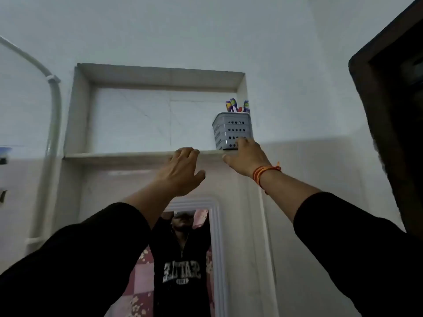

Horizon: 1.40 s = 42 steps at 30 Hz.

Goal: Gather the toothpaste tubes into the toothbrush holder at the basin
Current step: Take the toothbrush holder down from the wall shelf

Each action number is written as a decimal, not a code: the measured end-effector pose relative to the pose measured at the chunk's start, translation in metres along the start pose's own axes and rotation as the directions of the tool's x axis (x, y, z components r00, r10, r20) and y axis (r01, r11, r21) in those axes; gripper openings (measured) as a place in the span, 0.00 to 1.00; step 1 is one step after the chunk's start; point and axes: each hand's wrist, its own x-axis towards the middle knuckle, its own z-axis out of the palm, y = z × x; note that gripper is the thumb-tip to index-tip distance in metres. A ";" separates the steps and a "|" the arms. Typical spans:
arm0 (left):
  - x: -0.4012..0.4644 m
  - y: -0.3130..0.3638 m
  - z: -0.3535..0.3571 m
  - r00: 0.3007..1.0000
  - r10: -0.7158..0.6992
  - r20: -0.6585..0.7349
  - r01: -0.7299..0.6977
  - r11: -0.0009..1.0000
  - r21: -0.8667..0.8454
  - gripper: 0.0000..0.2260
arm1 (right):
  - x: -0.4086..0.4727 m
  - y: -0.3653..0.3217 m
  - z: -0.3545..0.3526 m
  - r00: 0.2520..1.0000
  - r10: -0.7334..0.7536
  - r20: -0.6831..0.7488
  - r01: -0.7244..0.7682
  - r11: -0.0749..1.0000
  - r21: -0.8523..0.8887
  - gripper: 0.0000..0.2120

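A grey perforated toothbrush holder (232, 130) stands at the right end of a recessed wall shelf (137, 154). Several colourful toothbrush heads (238, 105) stick out of its top. My right hand (248, 157) reaches up to the holder's base, fingers touching its lower front; whether it grips it I cannot tell. My left hand (183, 171) rests on the shelf's front edge left of the holder, fingers curled over the lip, holding nothing that shows. No toothpaste tube is visible.
A white-framed mirror (215, 248) hangs below the shelf and reflects a person in a black sweatshirt. A white pipe (53, 110) runs down the left wall. A dark wooden door frame (389, 110) stands at the right.
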 end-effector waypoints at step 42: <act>0.013 -0.025 0.052 0.997 -0.071 0.029 0.073 0.995 -0.071 0.37 | 0.016 -0.003 -0.038 0.993 0.087 0.073 -0.114 0.790 0.603 0.54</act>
